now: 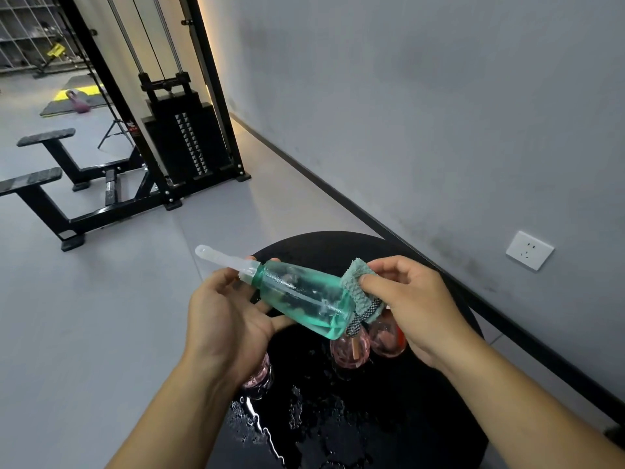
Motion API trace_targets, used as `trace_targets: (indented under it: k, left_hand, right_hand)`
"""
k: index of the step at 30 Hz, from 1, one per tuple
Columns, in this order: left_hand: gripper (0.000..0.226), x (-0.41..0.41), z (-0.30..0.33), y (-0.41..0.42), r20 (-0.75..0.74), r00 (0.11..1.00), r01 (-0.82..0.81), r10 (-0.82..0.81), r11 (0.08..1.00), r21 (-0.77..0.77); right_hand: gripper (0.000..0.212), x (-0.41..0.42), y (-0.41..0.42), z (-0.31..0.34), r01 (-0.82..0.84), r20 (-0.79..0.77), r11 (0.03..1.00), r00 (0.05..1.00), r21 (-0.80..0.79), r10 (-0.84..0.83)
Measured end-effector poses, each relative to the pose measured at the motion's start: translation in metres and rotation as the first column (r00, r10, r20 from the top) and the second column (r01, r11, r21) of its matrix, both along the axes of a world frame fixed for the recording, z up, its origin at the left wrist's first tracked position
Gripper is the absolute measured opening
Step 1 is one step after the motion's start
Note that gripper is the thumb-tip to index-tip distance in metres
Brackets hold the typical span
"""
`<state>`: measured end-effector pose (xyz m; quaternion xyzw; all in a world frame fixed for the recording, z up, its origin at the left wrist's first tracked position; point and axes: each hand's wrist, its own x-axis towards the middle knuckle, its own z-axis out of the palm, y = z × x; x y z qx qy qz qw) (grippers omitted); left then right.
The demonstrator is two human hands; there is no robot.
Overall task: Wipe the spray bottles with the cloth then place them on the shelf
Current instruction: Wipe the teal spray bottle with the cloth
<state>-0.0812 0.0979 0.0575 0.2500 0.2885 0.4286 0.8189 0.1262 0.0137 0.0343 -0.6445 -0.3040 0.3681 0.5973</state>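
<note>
A teal transparent spray bottle [304,296] with a frosted cap lies tilted above the black round table [372,418], cap pointing up and left. My left hand [223,319] grips it near the neck. My right hand [412,299] pinches a folded teal cloth [360,287] against the bottle's base end. Below them, three pink spray bottles stand on the wet tabletop: two [350,350] [387,336] under the cloth, one [258,377] partly hidden behind my left wrist.
Water drops and a puddle [270,431] cover the table's near side. A black cable weight machine [186,140] and its floor frame stand at the back left. A grey wall with a white socket [529,250] runs along the right.
</note>
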Motion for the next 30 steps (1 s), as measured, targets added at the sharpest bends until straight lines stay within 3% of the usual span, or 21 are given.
trace_targets:
  k: [2,4,13,19,24,30]
  left_hand:
    - [0.026,0.001,-0.002,-0.001,0.005,1.000,-0.011,0.010,0.999,0.038]
    - [0.025,0.001,-0.004,-0.001,0.024,1.000,-0.002,0.000,0.998,0.059]
    - [0.036,0.003,0.000,-0.007,-0.030,1.000,-0.001,0.005,0.990,0.138]
    - [0.064,0.010,0.006,-0.008,-0.175,0.982,-0.047,0.065,0.993,0.109]
    - [0.040,0.008,0.003,-0.003,-0.301,0.949,-0.035,0.092,0.981,0.189]
    - [0.041,-0.003,0.010,0.001,-0.270,0.962,0.078,-0.034,0.985,0.156]
  right_hand:
    - [0.013,-0.004,0.001,0.003,0.005,-0.153,1.000,0.988,0.022,-0.002]
    - [0.014,-0.007,0.001,0.004,0.019,-0.200,0.999,0.980,0.035,-0.011]
    - [0.013,-0.006,0.002,0.003,0.037,-0.260,0.999,0.965,0.034,-0.027]
    - [0.015,-0.004,0.001,0.003,0.042,-0.299,0.998,0.954,0.042,-0.028]
    - [0.015,-0.004,0.000,0.001,0.079,-0.318,0.996,0.946,0.047,-0.060]
    - [0.014,-0.003,0.001,0.001,0.107,-0.292,0.991,0.953,0.084,-0.078]
